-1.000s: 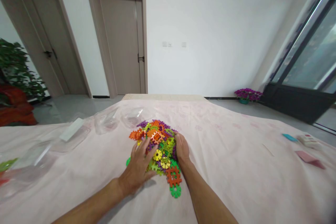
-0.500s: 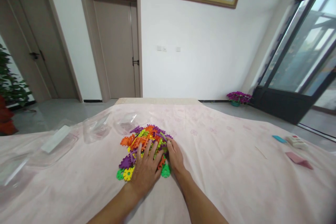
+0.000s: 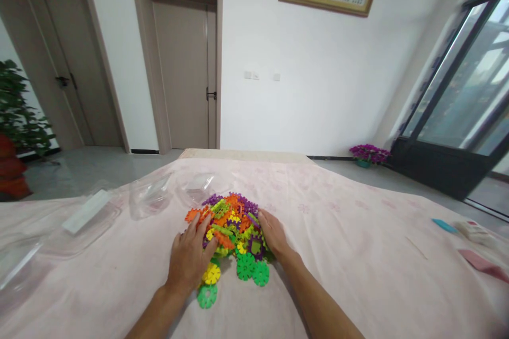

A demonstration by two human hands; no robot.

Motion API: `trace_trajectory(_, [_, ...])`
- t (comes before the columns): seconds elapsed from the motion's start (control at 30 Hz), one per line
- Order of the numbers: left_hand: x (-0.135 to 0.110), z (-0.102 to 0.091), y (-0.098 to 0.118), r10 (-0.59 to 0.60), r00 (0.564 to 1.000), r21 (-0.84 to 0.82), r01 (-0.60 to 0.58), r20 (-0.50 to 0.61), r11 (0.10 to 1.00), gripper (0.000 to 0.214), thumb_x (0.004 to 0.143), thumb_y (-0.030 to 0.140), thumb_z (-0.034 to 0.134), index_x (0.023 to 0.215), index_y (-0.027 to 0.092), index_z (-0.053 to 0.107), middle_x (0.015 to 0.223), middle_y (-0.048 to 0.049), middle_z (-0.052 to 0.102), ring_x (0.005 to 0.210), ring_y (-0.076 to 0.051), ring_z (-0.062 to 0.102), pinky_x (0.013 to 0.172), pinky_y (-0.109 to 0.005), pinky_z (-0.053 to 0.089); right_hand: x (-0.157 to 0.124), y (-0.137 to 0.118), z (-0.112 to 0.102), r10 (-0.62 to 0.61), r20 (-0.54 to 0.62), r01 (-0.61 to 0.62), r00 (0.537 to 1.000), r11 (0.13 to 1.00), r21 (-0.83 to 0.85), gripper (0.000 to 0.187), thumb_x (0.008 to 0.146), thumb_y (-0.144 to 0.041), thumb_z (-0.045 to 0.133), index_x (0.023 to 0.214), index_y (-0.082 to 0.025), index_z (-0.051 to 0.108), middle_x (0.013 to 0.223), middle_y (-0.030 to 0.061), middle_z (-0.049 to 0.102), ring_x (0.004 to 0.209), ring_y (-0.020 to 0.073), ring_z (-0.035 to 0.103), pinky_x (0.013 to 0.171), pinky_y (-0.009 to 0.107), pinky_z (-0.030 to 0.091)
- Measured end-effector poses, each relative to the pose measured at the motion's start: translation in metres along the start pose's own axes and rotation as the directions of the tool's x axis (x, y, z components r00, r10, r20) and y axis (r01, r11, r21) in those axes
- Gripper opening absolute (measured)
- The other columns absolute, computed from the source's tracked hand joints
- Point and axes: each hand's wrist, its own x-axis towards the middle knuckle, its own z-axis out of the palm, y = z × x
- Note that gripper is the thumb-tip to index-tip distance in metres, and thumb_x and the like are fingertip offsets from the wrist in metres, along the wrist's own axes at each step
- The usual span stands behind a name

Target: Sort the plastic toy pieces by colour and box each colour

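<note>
A heap of notched plastic snowflake discs (image 3: 234,222) in orange, purple, yellow and green lies on the pink cloth between my hands. My left hand (image 3: 191,254) rests against the heap's left side, fingers spread and pointing forward. Against the right side lies my right hand (image 3: 274,233), its fingers stretched along the pieces. Green discs (image 3: 245,266) lie flat at the near edge of the heap. Close to my left wrist are a yellow disc (image 3: 212,274) and another green disc (image 3: 207,295). Some pieces under the left palm are hidden.
Several clear plastic containers (image 3: 85,217) sit on the cloth (image 3: 350,265) to the left. At the right are a blue item (image 3: 444,225), a small whitish box (image 3: 475,233), a pink cloth piece (image 3: 483,264) and a thin stick (image 3: 417,248).
My left hand has shifted from on top of the heap to its left side, uncovering the middle. Green and yellow discs now lie nearer to me. My right hand stays at the right side.
</note>
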Motion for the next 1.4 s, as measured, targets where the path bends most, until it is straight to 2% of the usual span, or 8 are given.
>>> trace_trajectory(0.07, [0.001,0.008,-0.010,0.012,1.000,-0.072,-0.012,0.005,0.997,0.048,0.098,0.036,0.043,0.144,0.023,0.052,0.151,-0.0135,0.050,0.138,-0.027,0.048,0.108,-0.051,0.042,-0.001,-0.003,0.006,-0.030,0.033,0.030,0.999,1.000,0.007,0.051,0.096,-0.055,0.041,0.117,-0.022,0.073,0.128,0.0101,0.069,0.124,0.0297,0.059,0.112,0.049,0.036])
trace_trajectory(0.2, [0.002,0.017,-0.019,-0.019,1.000,-0.211,0.017,-0.008,0.977,0.045,0.096,0.030,0.045,0.138,0.024,0.059,0.146,-0.0103,0.056,0.135,-0.026,0.051,0.111,-0.050,0.042,-0.008,-0.015,0.018,-0.028,0.016,0.027,0.999,0.997,0.077,0.046,0.096,-0.052,0.042,0.115,-0.023,0.073,0.122,0.0077,0.071,0.118,0.0275,0.060,0.108,0.045,0.040])
trace_trajectory(0.43, [0.007,0.009,-0.020,-0.142,0.990,-0.463,0.115,-0.023,0.879,0.042,0.080,0.018,0.051,0.117,0.021,0.070,0.132,-0.0076,0.065,0.125,-0.024,0.059,0.113,-0.043,0.041,-0.007,-0.055,0.022,-0.076,0.117,0.039,0.990,0.955,0.294,0.038,0.095,-0.050,0.047,0.101,-0.022,0.071,0.101,0.0035,0.072,0.096,0.0237,0.062,0.086,0.034,0.048])
trace_trajectory(0.63, [0.008,0.006,-0.024,-0.262,0.959,-0.609,0.143,-0.109,0.780,0.030,0.076,0.021,0.053,0.099,0.020,0.073,0.111,-0.0061,0.073,0.110,-0.024,0.065,0.105,-0.039,0.048,-0.007,-0.037,0.016,0.055,-0.001,-0.052,0.999,0.952,0.302,0.043,0.093,-0.056,0.046,0.077,-0.020,0.062,0.079,0.0029,0.066,0.079,0.0223,0.057,0.071,0.031,0.045])
trace_trajectory(0.83, [0.009,0.006,-0.022,-0.319,0.937,-0.639,0.159,-0.142,0.753,0.035,0.074,0.015,0.051,0.102,0.020,0.070,0.111,-0.0053,0.071,0.109,-0.023,0.064,0.102,-0.036,0.048,-0.008,-0.021,0.005,0.013,0.077,-0.031,0.997,0.970,0.241,0.045,0.095,-0.057,0.043,0.089,-0.020,0.068,0.094,0.0057,0.071,0.091,0.0242,0.061,0.083,0.035,0.047])
trace_trajectory(1.1, [0.007,0.007,-0.020,-0.206,0.953,-0.602,0.032,-0.222,0.798,0.037,0.080,0.015,0.051,0.112,0.021,0.068,0.117,-0.0058,0.067,0.114,-0.022,0.062,0.106,-0.039,0.046,-0.029,-0.061,0.014,-0.141,0.185,0.060,0.973,0.921,0.386,0.056,0.100,-0.062,0.035,0.116,-0.025,0.073,0.119,0.0062,0.071,0.113,0.0249,0.062,0.106,0.042,0.044])
trace_trajectory(1.23, [0.007,0.007,-0.021,-0.184,0.952,-0.572,0.011,-0.246,0.821,0.049,0.078,0.011,0.046,0.120,0.022,0.068,0.124,-0.0052,0.066,0.121,-0.022,0.059,0.111,-0.040,0.042,-0.024,-0.051,0.012,-0.075,0.091,0.029,0.993,0.904,0.426,0.060,0.100,-0.062,0.031,0.117,-0.022,0.073,0.118,0.0083,0.072,0.111,0.0252,0.064,0.101,0.042,0.048])
trace_trajectory(1.4, [0.010,0.002,-0.021,-0.161,0.945,-0.488,0.001,-0.285,0.873,0.057,0.075,0.008,0.043,0.124,0.023,0.067,0.127,-0.0042,0.066,0.122,-0.021,0.059,0.113,-0.039,0.041,-0.011,-0.018,0.004,0.031,-0.048,-0.021,0.998,0.979,0.205,0.057,0.098,-0.058,0.034,0.114,-0.019,0.073,0.120,0.0109,0.070,0.115,0.0266,0.061,0.105,0.042,0.043])
